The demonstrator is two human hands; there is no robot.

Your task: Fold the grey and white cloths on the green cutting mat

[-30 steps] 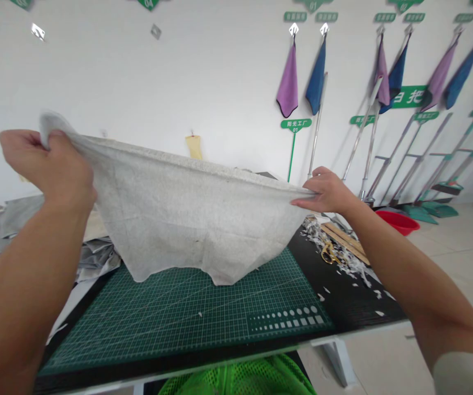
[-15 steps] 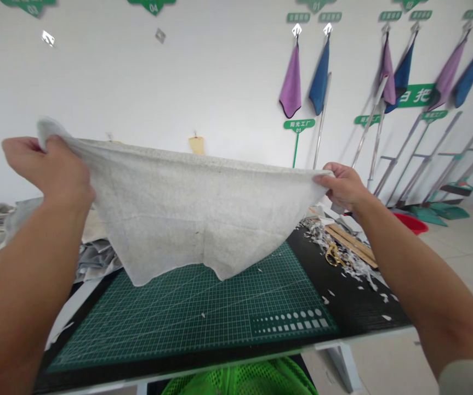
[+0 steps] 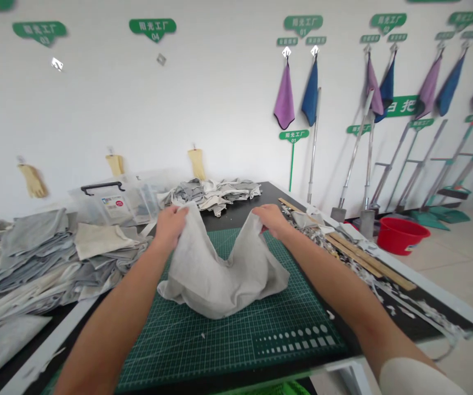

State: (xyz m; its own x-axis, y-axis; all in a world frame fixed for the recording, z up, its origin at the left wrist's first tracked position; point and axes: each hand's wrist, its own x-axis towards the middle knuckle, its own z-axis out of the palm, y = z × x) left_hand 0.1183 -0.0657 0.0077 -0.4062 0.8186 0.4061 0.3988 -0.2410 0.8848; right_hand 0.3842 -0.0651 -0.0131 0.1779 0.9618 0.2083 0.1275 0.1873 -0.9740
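Note:
A light grey cloth (image 3: 228, 280) hangs in a sagging U between my two hands, its lower part bunched on the green cutting mat (image 3: 203, 351). My left hand (image 3: 171, 225) pinches one upper corner, with the fingers closed. At the opposite upper corner, my right hand (image 3: 271, 219) grips the cloth in the same way. Both hands are above the far half of the mat. The cloth covers the middle of the mat's grid.
Stacked grey and beige cloths (image 3: 34, 252) lie at left, beside a clear plastic box (image 3: 115, 206). Behind is a heap of cloth pieces (image 3: 215, 192). Wooden strips (image 3: 355, 255) and shredded scraps line the right edge. A red basin (image 3: 403, 236) stands on the floor.
Both hands have come down and closer together. The cloth, stretched taut in the air before, now sags and rests partly on the mat. The view has shifted, showing more of the table.

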